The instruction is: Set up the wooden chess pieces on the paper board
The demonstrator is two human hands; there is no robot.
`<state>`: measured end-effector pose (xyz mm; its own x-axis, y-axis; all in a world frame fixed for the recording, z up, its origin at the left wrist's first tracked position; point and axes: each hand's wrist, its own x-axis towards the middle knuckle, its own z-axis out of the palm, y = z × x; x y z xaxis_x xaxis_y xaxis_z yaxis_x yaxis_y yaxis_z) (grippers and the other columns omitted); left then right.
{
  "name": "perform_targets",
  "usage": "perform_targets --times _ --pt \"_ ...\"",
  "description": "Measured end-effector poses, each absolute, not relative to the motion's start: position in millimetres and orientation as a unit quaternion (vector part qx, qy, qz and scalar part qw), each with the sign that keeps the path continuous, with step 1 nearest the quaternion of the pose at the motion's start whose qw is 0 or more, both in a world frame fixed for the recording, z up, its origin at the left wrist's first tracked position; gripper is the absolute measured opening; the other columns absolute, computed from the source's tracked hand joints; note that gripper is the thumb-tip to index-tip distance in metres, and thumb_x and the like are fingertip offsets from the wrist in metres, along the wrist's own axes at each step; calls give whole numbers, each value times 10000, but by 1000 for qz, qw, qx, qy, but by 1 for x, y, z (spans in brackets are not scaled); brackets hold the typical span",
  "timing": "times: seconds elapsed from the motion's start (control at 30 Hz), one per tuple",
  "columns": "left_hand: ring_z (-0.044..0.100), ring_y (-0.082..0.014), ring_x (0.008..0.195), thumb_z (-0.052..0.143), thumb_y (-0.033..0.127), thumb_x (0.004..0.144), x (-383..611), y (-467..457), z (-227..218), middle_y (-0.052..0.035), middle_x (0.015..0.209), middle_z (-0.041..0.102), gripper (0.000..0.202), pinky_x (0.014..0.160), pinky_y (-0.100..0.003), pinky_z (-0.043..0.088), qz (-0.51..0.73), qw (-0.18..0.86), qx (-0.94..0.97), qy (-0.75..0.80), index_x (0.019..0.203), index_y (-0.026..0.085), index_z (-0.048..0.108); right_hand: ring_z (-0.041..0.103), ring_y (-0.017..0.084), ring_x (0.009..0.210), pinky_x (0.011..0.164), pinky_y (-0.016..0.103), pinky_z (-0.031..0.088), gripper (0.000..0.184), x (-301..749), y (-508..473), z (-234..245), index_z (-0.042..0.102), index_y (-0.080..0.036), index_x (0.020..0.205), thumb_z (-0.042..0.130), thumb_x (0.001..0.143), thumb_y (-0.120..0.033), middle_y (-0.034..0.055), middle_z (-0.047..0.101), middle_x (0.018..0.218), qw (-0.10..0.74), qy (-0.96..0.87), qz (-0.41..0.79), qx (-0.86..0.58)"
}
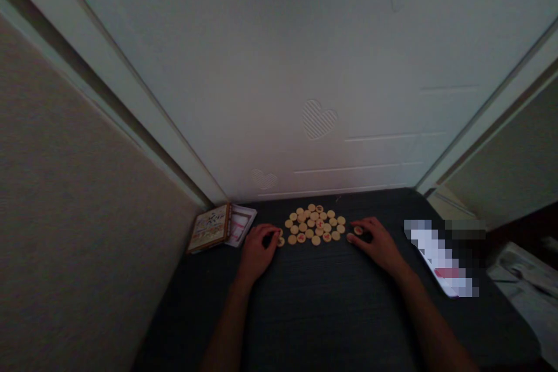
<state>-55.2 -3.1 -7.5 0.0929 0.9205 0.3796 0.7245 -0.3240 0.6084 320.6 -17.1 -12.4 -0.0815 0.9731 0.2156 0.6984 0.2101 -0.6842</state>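
Note:
Several round wooden game pieces [314, 224], some with red marks, lie in a flat cluster on a dark table [322, 308] near the wall. My left hand [258, 251] rests palm down at the cluster's left edge, fingers curled, its fingertips on a piece [280, 240]. My right hand [375, 241] lies at the cluster's right edge, with its fingertips pinching one piece [358, 231].
An open hinged box [211, 228] with a printed lid and a white insert [240, 225] stands at the table's back left. A blurred flat item [442, 256] lies at the right. A white wall panel [318, 70] rises right behind the pieces.

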Motion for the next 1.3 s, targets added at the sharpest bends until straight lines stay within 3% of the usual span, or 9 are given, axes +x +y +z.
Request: perform_targets --times 0.17,0.37,0.5,0.73,0.9,1.3 --pt "674 -246 1041 608 343 937 -56 -4 -7 -63 1073 729 164 955 -438 534 367 137 725 566 1004 250 727 659 239 1003 921 409 543 356 328 -19 -8 716 -283 1174 679 879 -479 71 663 1134 328 -707 248 -576" --pt "652 -267 1159 709 390 871 -63 -11 1 -63 1270 702 328 1025 -480 506 335 170 748 546 1178 277 687 640 262 1084 964 427 537 604 327 -25 -4 636 -279 1312 781 778 -523 86 636 1235 331 -713 227 -575" --pt "630 -270 1210 743 372 842 -67 -15 5 -52 1349 669 396 1058 -496 489 323 187 765 524 1226 306 672 611 281 1163 1044 462 495 483 327 -28 -7 689 -275 1236 755 813 -499 87 659 1217 335 -730 187 -565" --pt "646 -263 1183 740 345 839 -65 -14 4 -49 1251 719 260 1041 -495 504 337 193 762 519 1093 295 723 620 282 1155 1045 489 496 336 325 -30 -9 722 -273 1183 665 866 -368 87 685 1213 338 -740 158 -559" --pt "655 -260 1168 736 321 834 -67 -17 6 -51 1226 726 244 1037 -485 510 342 194 762 515 1076 286 726 605 283 1193 1066 500 482 355 329 -35 -11 720 -274 1211 633 869 -317 95 660 1269 327 -751 151 -553" --pt "635 -264 1180 751 323 820 -67 -20 8 -43 1322 674 393 1044 -481 504 326 198 755 534 1206 315 673 614 302 1193 1054 524 497 409 342 -44 -14 699 -304 1249 696 862 -438 84 675 1272 323 -741 151 -568"
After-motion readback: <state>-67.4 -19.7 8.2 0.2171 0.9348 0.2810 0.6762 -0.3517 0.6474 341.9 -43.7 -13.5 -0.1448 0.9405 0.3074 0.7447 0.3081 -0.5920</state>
